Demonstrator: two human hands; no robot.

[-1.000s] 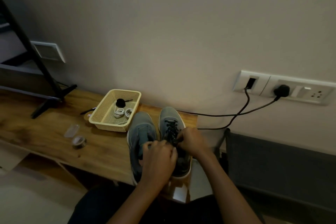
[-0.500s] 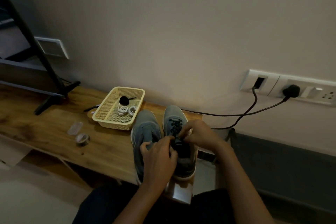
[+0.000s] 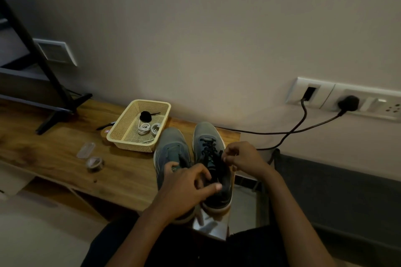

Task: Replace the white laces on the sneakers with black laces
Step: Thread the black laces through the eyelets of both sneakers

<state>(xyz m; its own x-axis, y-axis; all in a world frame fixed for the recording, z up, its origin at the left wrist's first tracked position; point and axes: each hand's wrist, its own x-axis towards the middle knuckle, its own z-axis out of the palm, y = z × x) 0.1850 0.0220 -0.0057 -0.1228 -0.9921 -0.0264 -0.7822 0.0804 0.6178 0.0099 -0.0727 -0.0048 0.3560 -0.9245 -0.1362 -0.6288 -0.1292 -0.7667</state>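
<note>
Right hand: fingers curled, thumb and forefinger pinched together at the right edge of the laced sneaker, on what looks like an end of the black lace. Light is dim, so the strand inside the pinch is hard to make out.

Left hand: lies over the heel end of the unlaced sneaker. Its fingers are curled towards the collar of the laced sneaker and the thumb sticks out to frame right. Cannot tell whether it grips lace or shoe.

Both sneakers stand side by side, just apart, at the right end of the wooden tabletop, lower centre of frame. The long axis of each runs from lower frame to upper frame, with toes towards the wall and heels towards the person. The black lace criss-crosses the eyelets of the frame-right sneaker; no lace shows on the frame-left one.

Cream mesh basket: touching or just beside the toe of the unlaced sneaker, up and to its left. It holds coiled white laces and a black bundle.

Left of the basket, on the tabletop: a clear plastic piece and a small tape roll, near each other.

Upper left: black stand foot on the tabletop.

Right: wall socket panel with a black plug.
</note>
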